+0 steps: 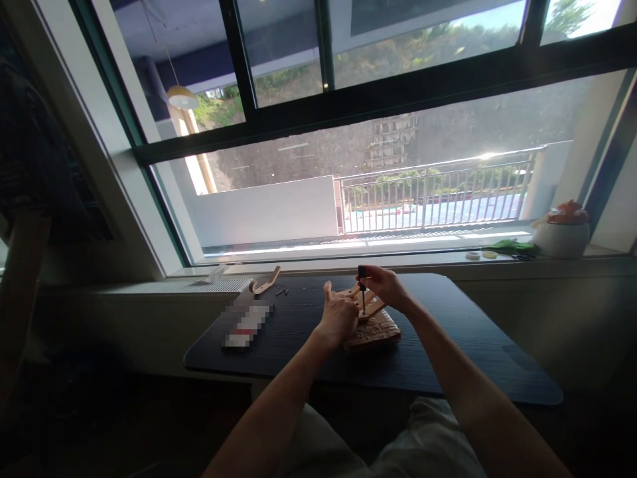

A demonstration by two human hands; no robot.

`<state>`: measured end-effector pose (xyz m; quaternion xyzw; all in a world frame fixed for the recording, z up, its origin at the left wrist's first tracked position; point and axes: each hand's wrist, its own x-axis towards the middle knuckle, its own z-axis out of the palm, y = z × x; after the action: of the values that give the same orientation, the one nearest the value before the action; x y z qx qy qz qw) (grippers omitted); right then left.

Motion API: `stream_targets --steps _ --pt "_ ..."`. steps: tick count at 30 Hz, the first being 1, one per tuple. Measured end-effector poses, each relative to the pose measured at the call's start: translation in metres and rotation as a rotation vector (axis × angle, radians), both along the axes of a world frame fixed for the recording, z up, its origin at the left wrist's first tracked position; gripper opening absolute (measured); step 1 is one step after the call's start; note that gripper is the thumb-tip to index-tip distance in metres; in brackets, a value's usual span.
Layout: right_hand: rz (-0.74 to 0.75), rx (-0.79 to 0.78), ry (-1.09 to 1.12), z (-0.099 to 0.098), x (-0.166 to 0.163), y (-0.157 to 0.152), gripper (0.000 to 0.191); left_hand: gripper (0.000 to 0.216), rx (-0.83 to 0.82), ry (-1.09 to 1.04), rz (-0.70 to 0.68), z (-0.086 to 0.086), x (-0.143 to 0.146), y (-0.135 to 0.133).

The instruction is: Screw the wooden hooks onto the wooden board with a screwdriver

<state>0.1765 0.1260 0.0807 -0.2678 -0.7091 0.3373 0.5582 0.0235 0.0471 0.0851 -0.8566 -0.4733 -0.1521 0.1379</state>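
My right hand (387, 287) is closed on the black handle of a screwdriver (362, 273), held upright with its shaft pointing down. The screwdriver's tip meets a light wooden piece (373, 311), one of several joined wooden parts. Beneath these parts lies a brown block with a patterned, raised surface (375, 334), on the dark table. At the left of the wooden parts, my left hand (339, 313) is closed against them, its thumb pointing up. What its fingers grip is partly hidden behind the hand.
A curved wooden piece (267, 281) lies at the table's back left, beside several small screws (282, 292). A blurred-out flat item (246, 326) is on the left of the dark table (462, 338). Behind is a window sill with a white pot (561, 238) at right.
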Motion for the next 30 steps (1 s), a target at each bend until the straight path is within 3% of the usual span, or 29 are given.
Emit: stream_targets --steps 10,30 --pt "-0.051 0.013 -0.039 -0.006 -0.001 -0.009 0.029 0.019 -0.023 -0.019 0.008 -0.003 0.0 0.001" --pt "0.038 -0.064 -0.045 0.002 0.005 -0.012 0.029 0.024 -0.046 -0.026 0.022 -0.001 0.001 0.001"
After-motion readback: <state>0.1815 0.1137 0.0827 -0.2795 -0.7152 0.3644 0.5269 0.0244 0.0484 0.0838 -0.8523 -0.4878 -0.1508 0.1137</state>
